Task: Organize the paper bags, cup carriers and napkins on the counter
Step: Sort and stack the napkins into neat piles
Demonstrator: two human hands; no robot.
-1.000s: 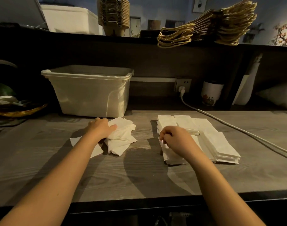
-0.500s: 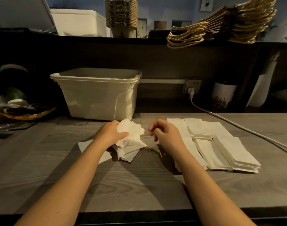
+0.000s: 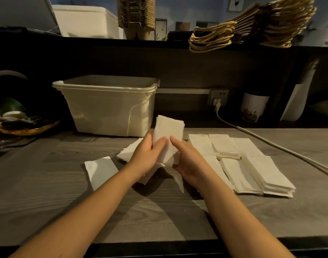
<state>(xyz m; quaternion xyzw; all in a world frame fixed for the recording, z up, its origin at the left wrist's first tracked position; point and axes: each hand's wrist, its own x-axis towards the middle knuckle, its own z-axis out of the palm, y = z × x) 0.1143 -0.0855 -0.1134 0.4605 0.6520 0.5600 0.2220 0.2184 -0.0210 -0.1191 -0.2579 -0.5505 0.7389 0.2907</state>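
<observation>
A small stack of white napkins (image 3: 169,130) is lifted upright above the grey counter (image 3: 47,192). My left hand (image 3: 147,155) grips its left side, thumb across the front. My right hand (image 3: 189,161) holds the stack's right lower edge, index finger extended against it. One loose napkin (image 3: 100,171) lies flat to the left, and a few more napkins (image 3: 128,152) lie under my left hand. White paper bags (image 3: 248,164) lie fanned in rows to the right. On the upper shelf stand brown cup carriers (image 3: 136,14) and brown handled paper bags (image 3: 262,25).
A cream plastic bin (image 3: 111,107) stands open at the back of the counter. A white cable (image 3: 271,144) runs from a wall socket across the right side. A patterned cup (image 3: 253,107) stands at the back right, a basket (image 3: 25,127) with oddments at the left.
My left hand lifted a bunch of napkins off the counter and stood it upright. My right hand left the paper bags, moved left and took hold of the same bunch.
</observation>
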